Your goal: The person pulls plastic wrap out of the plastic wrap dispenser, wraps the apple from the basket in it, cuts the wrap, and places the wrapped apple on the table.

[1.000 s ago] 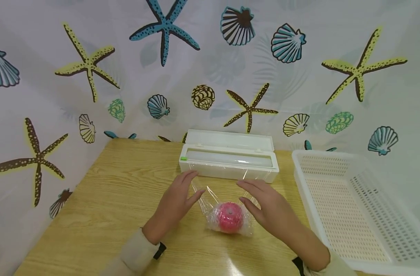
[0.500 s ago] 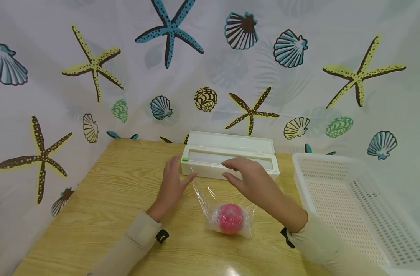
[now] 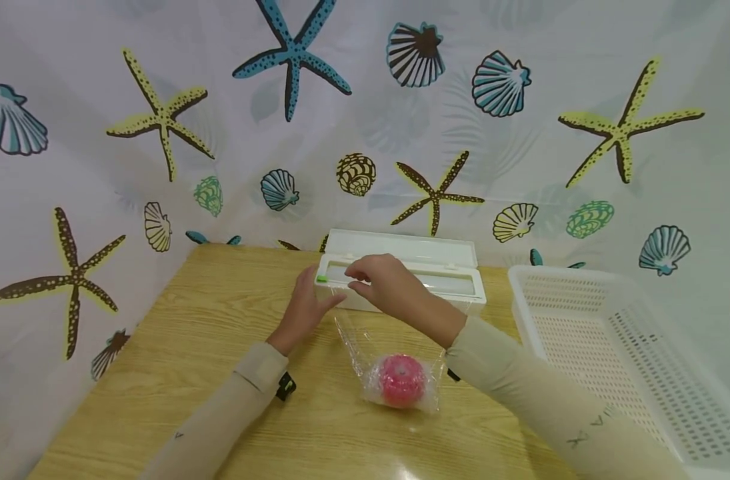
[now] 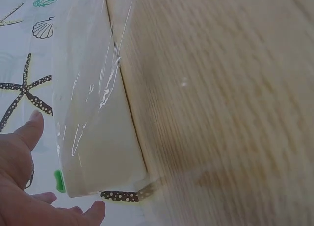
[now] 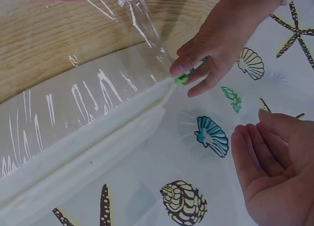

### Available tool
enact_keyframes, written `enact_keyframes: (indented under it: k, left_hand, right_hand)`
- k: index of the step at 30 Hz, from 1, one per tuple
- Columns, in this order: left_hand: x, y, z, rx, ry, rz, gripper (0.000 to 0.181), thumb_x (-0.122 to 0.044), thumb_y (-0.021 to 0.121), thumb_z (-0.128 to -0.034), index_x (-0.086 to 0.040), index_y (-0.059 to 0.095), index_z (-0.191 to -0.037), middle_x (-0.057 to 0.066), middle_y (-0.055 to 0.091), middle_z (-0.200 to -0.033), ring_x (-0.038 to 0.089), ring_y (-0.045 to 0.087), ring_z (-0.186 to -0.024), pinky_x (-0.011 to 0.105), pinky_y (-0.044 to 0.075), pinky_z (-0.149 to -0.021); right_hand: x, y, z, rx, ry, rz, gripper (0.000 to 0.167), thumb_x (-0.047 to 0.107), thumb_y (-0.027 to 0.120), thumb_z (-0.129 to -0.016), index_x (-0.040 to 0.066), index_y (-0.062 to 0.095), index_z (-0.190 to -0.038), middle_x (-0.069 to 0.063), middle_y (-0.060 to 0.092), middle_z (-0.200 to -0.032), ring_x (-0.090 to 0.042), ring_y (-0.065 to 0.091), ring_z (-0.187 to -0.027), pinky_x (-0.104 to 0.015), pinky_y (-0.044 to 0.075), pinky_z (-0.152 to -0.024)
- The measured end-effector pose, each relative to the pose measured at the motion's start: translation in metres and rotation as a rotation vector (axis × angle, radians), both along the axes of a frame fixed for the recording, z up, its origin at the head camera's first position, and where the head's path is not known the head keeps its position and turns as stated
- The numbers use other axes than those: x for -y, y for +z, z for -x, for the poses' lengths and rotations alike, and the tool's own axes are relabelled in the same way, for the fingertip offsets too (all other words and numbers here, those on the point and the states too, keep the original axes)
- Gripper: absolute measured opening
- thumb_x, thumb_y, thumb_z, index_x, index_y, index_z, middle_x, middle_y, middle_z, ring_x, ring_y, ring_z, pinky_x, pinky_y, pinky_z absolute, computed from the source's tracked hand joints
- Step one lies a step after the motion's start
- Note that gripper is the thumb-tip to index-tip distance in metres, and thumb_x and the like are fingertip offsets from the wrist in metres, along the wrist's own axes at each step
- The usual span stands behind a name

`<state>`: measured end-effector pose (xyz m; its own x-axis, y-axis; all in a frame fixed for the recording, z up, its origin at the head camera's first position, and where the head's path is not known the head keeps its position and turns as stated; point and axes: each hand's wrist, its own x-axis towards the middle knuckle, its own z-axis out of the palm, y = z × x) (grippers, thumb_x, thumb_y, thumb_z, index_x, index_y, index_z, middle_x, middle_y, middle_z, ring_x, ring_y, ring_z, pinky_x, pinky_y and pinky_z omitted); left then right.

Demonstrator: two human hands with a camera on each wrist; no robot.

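A white cling film dispenser (image 3: pixel 355 302) lies at the back of the table with its lid raised and a green slider (image 3: pixel 321 278) at its left end. Clear film (image 3: pixel 354 343) stretches from it toward a pink round object (image 3: pixel 402 380), wrapped in film. My left hand (image 3: pixel 305 307) is at the dispenser's left end, thumb and fingers spread; in the right wrist view its thumb is close to the slider, contact unclear. Over the dispenser's left part, my right hand (image 3: pixel 389 283) hovers with loosely bent fingers. Nothing shows in its grasp in the right wrist view (image 5: pixel 274 167).
To the right stands a white perforated plastic basket (image 3: pixel 523 320). A cloth (image 3: pixel 365 120) printed with starfish and shells hangs behind the wooden table (image 3: pixel 221 313). My right forearm crosses above the table between the wrapped object and the basket.
My right hand has moved left and farther back, from the film's right side to over the dispenser. My left hand has shifted forward to the dispenser's left end. The pink object stays put.
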<state>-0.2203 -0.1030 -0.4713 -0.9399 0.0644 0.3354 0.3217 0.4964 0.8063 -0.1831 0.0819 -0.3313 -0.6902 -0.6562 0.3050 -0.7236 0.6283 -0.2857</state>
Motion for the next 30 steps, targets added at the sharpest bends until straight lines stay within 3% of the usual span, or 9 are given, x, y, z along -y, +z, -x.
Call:
enact_keyframes:
  k: [6,12,16,21,26,30]
  left_hand:
    - [0.003,-0.006,0.015,0.102,-0.005,-0.047,0.084,-0.037,0.073,-0.0793,-0.003,0.029,-0.142,0.015,0.030,-0.142,0.027,0.037,-0.121,0.046,0.036,-0.099]
    - [0.003,-0.004,0.019,0.132,0.025,-0.060,0.087,-0.037,0.074,-0.0781,0.000,0.028,-0.142,0.015,0.032,-0.143,0.028,0.036,-0.126,0.044,0.035,-0.101]
    - [0.005,-0.010,0.023,0.169,0.034,-0.084,0.088,-0.040,0.073,-0.0786,-0.002,0.027,-0.143,0.013,0.030,-0.146,0.028,0.038,-0.125,0.043,0.035,-0.102]
    - [0.008,-0.020,0.029,0.129,0.022,-0.097,0.073,-0.042,0.071,-0.0791,-0.011,0.039,-0.137,0.004,0.042,-0.137,0.020,0.048,-0.116,0.040,0.041,-0.097]
    - [0.008,-0.024,0.029,0.098,-0.005,-0.112,0.056,-0.042,0.069,-0.0812,-0.018,0.047,-0.128,-0.002,0.047,-0.129,0.015,0.056,-0.099,0.036,0.047,-0.086]
    - [0.010,-0.024,0.026,0.080,0.066,-0.115,0.048,-0.037,0.070,-0.0824,-0.018,0.052,-0.123,-0.001,0.055,-0.116,0.015,0.052,-0.080,0.031,0.046,-0.068]
  right_hand:
    - [0.022,-0.018,0.032,0.093,-0.016,-0.072,0.018,0.010,0.066,-0.087,0.004,0.069,-0.104,-0.007,0.068,-0.099,-0.015,0.062,-0.087,-0.029,0.051,-0.079]
    - [0.041,-0.033,0.056,0.132,-0.031,-0.118,0.017,0.007,0.064,-0.088,0.003,0.069,-0.104,-0.007,0.067,-0.097,-0.016,0.061,-0.084,-0.030,0.051,-0.075]
    - [0.051,-0.043,0.068,0.151,-0.059,-0.159,0.015,0.008,0.062,-0.089,0.004,0.070,-0.102,-0.006,0.067,-0.095,-0.014,0.059,-0.078,-0.027,0.050,-0.068]
    - [0.062,-0.059,0.082,0.159,-0.068,-0.235,0.013,0.009,0.059,-0.091,0.007,0.071,-0.096,-0.004,0.067,-0.095,-0.013,0.057,-0.074,-0.025,0.046,-0.064]
    - [0.069,-0.069,0.089,0.169,-0.136,-0.281,0.018,0.015,0.061,-0.091,0.010,0.070,-0.106,-0.002,0.066,-0.105,-0.016,0.062,-0.089,-0.027,0.051,-0.074]
    - [0.079,-0.072,0.092,0.160,-0.110,-0.273,0.015,0.012,0.059,-0.092,0.010,0.071,-0.101,-0.002,0.067,-0.098,-0.014,0.060,-0.083,-0.025,0.048,-0.069]
